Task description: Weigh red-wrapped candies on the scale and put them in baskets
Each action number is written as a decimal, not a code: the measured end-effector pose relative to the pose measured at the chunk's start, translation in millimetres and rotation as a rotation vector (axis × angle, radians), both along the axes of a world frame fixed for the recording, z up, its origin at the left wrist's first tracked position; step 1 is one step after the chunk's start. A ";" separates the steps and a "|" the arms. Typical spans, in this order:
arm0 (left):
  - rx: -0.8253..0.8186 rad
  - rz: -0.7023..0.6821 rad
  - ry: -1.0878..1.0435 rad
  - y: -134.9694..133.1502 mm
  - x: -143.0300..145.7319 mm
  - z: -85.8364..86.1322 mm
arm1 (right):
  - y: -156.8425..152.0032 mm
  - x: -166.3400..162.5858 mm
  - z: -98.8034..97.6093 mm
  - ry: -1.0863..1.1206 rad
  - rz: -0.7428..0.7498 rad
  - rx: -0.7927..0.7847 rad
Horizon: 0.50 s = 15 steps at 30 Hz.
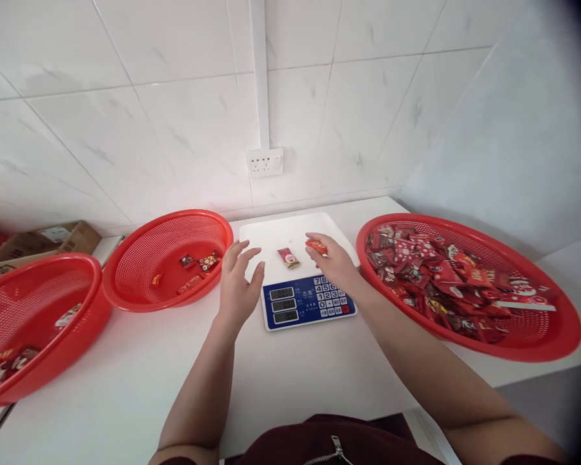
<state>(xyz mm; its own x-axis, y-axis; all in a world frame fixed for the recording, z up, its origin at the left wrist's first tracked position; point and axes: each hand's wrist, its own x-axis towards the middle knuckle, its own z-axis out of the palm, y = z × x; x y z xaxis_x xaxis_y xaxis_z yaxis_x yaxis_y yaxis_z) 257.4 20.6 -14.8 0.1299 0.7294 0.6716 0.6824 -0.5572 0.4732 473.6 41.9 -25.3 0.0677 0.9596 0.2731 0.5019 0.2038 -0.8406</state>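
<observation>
A white electronic scale (271, 234) with a blue keypad panel (308, 302) sits at the middle of the table. One red wrapped candy (288, 257) lies on its platform. My right hand (333, 259) hovers over the platform's right side, pinching a small red candy (316, 246) in its fingertips. My left hand (239, 281) is at the scale's left edge, fingers spread and holding nothing. To the right, a wide red basket (556, 336) is heaped with several red wrapped candies (440, 274).
A red basket (126, 284) left of the scale holds several candies (196, 268). Another red basket (53, 352) at the far left holds several too. Cardboard boxes (41, 242) lie behind it. A wall socket (265, 162) is on the tiled wall.
</observation>
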 end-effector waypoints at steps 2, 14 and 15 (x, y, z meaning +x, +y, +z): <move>-0.003 0.002 -0.009 1.8 -1.6 0.1 | 1.4 3.6 -2.7 -0.055 -0.025 0.012; -0.025 0.010 -0.018 3.3 -4.3 -0.9 | -75.4 91.9 27.8 -0.526 -0.251 0.004; -0.039 0.014 -0.015 3.5 -4.5 -0.7 | -85.3 111.5 29.4 -0.585 -0.301 -0.025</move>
